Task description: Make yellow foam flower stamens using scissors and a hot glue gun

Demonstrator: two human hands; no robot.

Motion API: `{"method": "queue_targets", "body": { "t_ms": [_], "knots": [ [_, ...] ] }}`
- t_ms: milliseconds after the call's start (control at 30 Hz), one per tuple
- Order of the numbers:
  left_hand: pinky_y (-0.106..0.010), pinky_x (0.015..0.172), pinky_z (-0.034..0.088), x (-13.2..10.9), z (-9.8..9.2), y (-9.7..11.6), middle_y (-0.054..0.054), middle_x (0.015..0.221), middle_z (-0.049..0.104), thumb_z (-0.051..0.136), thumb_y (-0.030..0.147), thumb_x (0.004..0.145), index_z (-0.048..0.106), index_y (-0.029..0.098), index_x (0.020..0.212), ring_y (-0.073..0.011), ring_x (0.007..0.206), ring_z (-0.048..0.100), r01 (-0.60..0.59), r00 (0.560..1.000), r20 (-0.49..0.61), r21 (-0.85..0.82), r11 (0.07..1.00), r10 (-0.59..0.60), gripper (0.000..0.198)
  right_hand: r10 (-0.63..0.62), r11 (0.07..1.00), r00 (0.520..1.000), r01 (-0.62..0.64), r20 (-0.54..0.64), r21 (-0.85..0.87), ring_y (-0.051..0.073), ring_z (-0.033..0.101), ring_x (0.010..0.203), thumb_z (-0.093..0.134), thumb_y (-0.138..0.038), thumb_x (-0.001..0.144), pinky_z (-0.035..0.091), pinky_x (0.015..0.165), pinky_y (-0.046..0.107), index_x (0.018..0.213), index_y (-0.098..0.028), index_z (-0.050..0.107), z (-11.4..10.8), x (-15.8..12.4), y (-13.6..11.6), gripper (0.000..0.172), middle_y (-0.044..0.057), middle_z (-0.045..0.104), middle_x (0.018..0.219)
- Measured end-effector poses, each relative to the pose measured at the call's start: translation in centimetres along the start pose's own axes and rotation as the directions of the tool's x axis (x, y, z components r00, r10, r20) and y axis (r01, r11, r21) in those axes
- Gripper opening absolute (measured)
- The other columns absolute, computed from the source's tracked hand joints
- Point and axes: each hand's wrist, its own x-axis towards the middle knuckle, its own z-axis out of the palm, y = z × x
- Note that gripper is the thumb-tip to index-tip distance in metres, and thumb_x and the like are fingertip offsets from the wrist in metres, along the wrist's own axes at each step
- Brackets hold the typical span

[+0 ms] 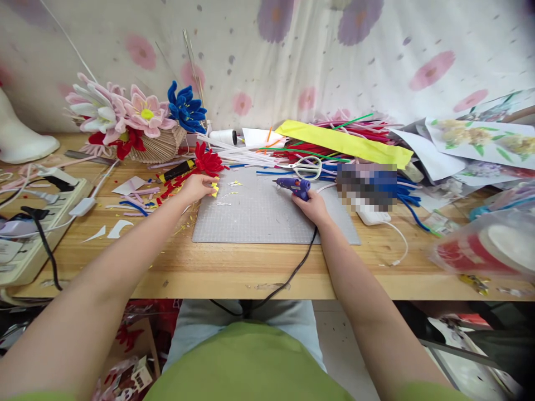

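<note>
My right hand [310,209] is wrapped round a blue-purple hot glue gun [290,185], its nozzle pointing left over the grey cutting mat [259,228]. A black cord runs from the gun down past the table edge. At the mat's left edge, my left hand [200,188] pinches a small yellow piece [214,190], too small to make out in detail. Just behind that hand lies a red fuzzy flower [209,160], next to a black and yellow utility knife [178,170]. Thin white and yellow bits [228,195] are scattered on the mat between my hands.
White-handled scissors [308,167] lie behind the mat among coloured pipe cleaners [292,153] and a yellow strip [346,146]. Fuzzy flowers [146,111] stand at the back left. A power strip [45,223] is at left, a bagged red and white cup [489,245] at right.
</note>
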Motion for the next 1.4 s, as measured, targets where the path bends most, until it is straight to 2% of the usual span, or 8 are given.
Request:
{"method": "queue_targets", "body": {
  "t_ms": [100,233,367,533,733,933,1233,1400],
  "knots": [
    [-0.029,0.068,0.050,-0.3,0.6,-1.1,-0.004,0.072,0.070,0.074,0.029,0.057,0.068,0.017,0.108,-0.0151,0.063,0.063,-0.006,0.999,-0.053,-0.042,0.999,0.004,0.052,0.013,1.000,1.000,-0.013,0.013,-0.014,0.021,0.055,0.068,0.057,-0.045,0.071,0.043,0.066,0.035,0.067,-0.016,0.058,0.0,0.0,0.0,0.029,0.007,0.062,0.070],
    [-0.028,0.071,0.050,-1.7,1.2,-1.3,-0.004,0.079,0.071,0.068,0.029,0.067,0.066,0.020,0.112,-0.0146,0.065,0.064,-0.013,0.988,-0.154,0.031,0.999,0.017,0.046,0.017,1.000,1.000,-0.016,0.007,-0.021,0.019,0.053,0.065,0.057,-0.046,0.071,0.041,0.063,0.034,0.067,-0.017,0.057,0.0,0.1,0.1,0.029,0.006,0.060,0.068],
    [-0.028,0.085,0.046,-2.9,1.7,-1.2,-0.002,0.101,0.070,0.061,0.026,0.074,0.068,0.024,0.108,-0.0165,0.089,0.063,-0.113,0.957,-0.239,0.203,0.973,0.161,0.035,0.018,1.000,1.000,-0.018,0.007,-0.018,0.019,0.053,0.064,0.057,-0.046,0.071,0.041,0.062,0.033,0.067,-0.017,0.058,0.0,0.0,0.1,0.029,0.005,0.060,0.066],
    [-0.032,0.094,0.040,-3.1,1.8,-1.4,-0.003,0.108,0.068,0.058,0.027,0.077,0.068,0.023,0.107,-0.0208,0.109,0.051,-0.213,0.917,-0.243,0.373,0.903,0.316,0.032,0.006,1.000,1.000,-0.006,0.001,-0.013,0.020,0.054,0.065,0.056,-0.045,0.071,0.042,0.063,0.034,0.069,-0.018,0.059,0.0,0.0,0.0,0.028,0.005,0.060,0.068],
    [-0.038,0.097,0.037,-3.5,1.6,-1.0,-0.002,0.120,0.062,0.059,0.029,0.076,0.061,0.026,0.118,-0.0239,0.113,0.043,-0.222,0.885,-0.275,0.461,0.859,0.376,0.043,-0.010,1.000,1.000,0.010,-0.010,-0.001,0.021,0.055,0.068,0.056,-0.045,0.070,0.043,0.065,0.035,0.071,-0.018,0.060,0.1,0.0,0.2,0.027,0.005,0.061,0.069],
    [-0.036,0.097,0.036,-3.5,1.5,-1.4,-0.004,0.116,0.064,0.052,0.034,0.081,0.065,0.023,0.112,-0.0232,0.111,0.045,-0.275,0.871,-0.247,0.473,0.837,0.425,0.036,0.001,1.000,1.000,-0.001,-0.012,-0.013,0.020,0.055,0.068,0.056,-0.045,0.070,0.043,0.065,0.035,0.070,-0.018,0.059,0.1,0.0,0.1,0.027,0.005,0.061,0.069],
    [-0.033,0.095,0.039,-3.3,1.0,-1.7,-0.005,0.109,0.067,0.043,0.030,0.083,0.068,0.021,0.105,-0.0198,0.106,0.052,-0.265,0.879,-0.270,0.408,0.874,0.392,0.034,-0.003,1.000,1.000,0.003,-0.007,-0.009,0.020,0.054,0.065,0.057,-0.045,0.069,0.043,0.063,0.034,0.068,-0.018,0.058,0.0,0.0,-0.1,0.027,0.005,0.061,0.066],
    [-0.026,0.077,0.045,-3.3,0.7,-1.2,-0.004,0.106,0.068,0.043,0.022,0.079,0.068,0.019,0.106,-0.0158,0.082,0.060,-0.135,0.938,-0.276,0.269,0.954,0.210,0.037,-0.003,1.000,1.000,0.003,-0.003,-0.007,0.021,0.055,0.067,0.057,-0.044,0.070,0.043,0.065,0.035,0.070,-0.018,0.060,0.0,0.0,0.0,0.026,0.006,0.061,0.068]
  ]
}}
